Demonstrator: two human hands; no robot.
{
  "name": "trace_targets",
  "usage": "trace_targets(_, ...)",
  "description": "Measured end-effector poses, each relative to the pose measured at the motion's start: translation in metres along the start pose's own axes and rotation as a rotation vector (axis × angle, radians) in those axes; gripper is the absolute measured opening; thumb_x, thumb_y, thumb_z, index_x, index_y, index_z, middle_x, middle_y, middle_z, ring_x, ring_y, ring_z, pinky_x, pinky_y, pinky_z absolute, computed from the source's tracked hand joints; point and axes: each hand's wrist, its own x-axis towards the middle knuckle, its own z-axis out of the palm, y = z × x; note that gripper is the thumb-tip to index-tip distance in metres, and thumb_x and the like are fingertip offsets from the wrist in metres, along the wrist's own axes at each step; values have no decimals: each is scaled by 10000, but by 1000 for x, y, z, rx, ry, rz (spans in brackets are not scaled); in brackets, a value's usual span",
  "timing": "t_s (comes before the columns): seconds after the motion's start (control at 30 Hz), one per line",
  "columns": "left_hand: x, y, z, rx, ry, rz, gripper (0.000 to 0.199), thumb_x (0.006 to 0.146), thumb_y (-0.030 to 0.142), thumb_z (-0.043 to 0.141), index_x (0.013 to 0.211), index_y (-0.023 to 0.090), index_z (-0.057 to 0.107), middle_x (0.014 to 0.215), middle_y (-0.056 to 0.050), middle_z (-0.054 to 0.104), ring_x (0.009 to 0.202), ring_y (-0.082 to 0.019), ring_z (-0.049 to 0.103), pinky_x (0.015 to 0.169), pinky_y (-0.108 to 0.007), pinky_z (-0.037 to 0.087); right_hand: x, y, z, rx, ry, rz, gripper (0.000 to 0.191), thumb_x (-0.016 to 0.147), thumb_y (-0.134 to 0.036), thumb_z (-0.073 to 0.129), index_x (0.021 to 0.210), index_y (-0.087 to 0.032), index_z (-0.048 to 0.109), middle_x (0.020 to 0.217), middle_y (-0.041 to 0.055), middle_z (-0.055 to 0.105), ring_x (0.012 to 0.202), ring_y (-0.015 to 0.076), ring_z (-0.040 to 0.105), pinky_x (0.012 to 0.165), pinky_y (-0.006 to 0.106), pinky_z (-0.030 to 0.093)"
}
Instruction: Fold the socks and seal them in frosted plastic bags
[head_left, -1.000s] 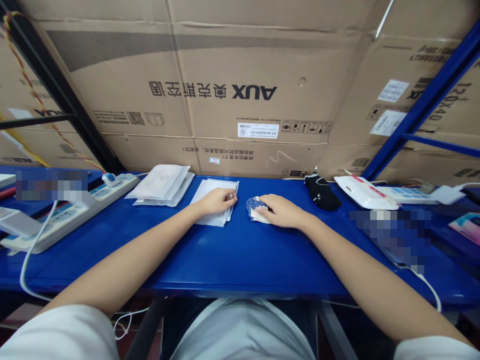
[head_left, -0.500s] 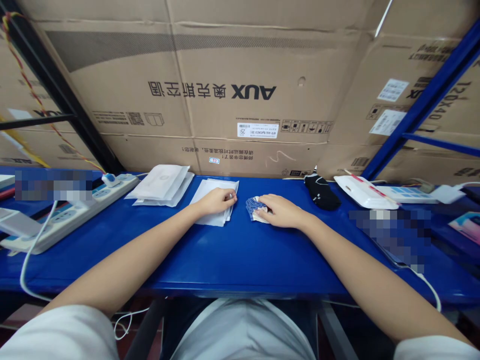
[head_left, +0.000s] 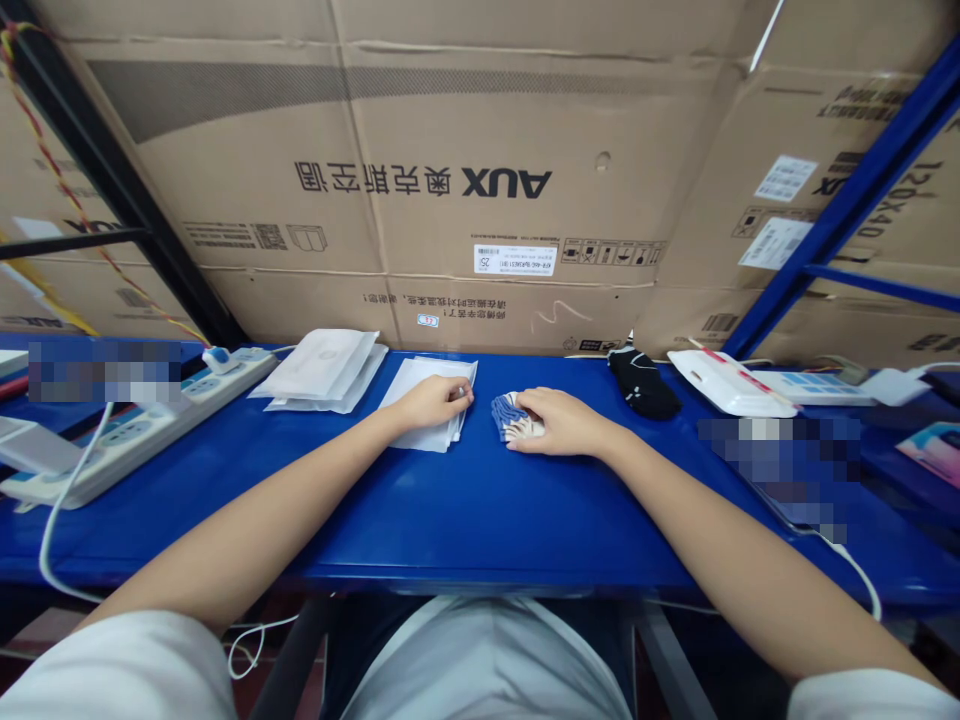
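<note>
My left hand (head_left: 433,402) rests on a small stack of thin white sheets (head_left: 412,415) in the middle of the blue table (head_left: 390,520), with its fingertips curled at the stack's right edge. My right hand (head_left: 561,422) presses down on a small folded blue-and-white striped cloth (head_left: 506,417), covering most of it. The two hands are close together, with a narrow strip of table between them.
Flat white packets (head_left: 322,370) lie to the left, beyond them a white power strip (head_left: 142,425) with cables. To the right are a black sock-like item (head_left: 643,385) and a white tray-like package (head_left: 727,385) with a red strip. Cardboard boxes (head_left: 375,200) stand behind the table.
My right hand has shifted slightly on the striped cloth, and less of the cloth's white part shows. My left hand and the white sheets look unchanged.
</note>
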Motion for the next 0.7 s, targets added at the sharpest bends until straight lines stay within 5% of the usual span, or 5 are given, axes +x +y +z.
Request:
trace_targets(0.27, -2, 12, -10, 177, -10, -36, 302, 884, 444, 481, 892, 207, 668, 738, -39, 690, 690, -210, 622, 640, -284, 394, 0, 6, -4, 216, 102, 98, 324, 1000, -372, 350, 926, -196, 611, 960, 68, 653, 893, 200, 592, 784, 302, 416)
trace_targets(0.37, -5, 30, -16, 304, 107, -122, 484, 885, 620, 445, 770, 208, 671, 742, -68, 687, 734, -246, 630, 640, -308, 380, 1, 10, -1, 60, 157, 233, 327, 912, -368, 505, 1161, -174, 593, 1183, 136, 608, 1101, 280, 553, 898, 373, 405)
trace_targets(0.43, -7, 44, -15, 270, 118, -101, 575, 885, 695, 385, 759, 214, 673, 795, -68, 688, 766, -245, 629, 655, -313, 389, 1, 10, 0, -2, 74, 313, 438, 857, -421, 582, 1211, -162, 583, 1211, 167, 596, 1123, 320, 546, 893, 390, 407)
trace_targets(0.6, -13, 68, 2, 239, -1, 51, 561, 860, 706, 437, 768, 190, 636, 801, -83, 626, 801, -252, 602, 707, -332, 427, 4, 6, -5, 190, -25, 476, 288, 798, -469, 635, 846, -185, 621, 890, 74, 655, 772, 211, 584, 627, 278, 384)
trace_targets(0.7, -13, 70, 8, 207, -15, 56, 436, 905, 570, 443, 796, 179, 602, 817, -96, 617, 859, -273, 590, 768, -363, 438, 5, 6, -9, 431, -37, 510, 308, 750, -474, 685, 758, -189, 568, 756, 10, 602, 646, 152, 515, 544, 254, 340)
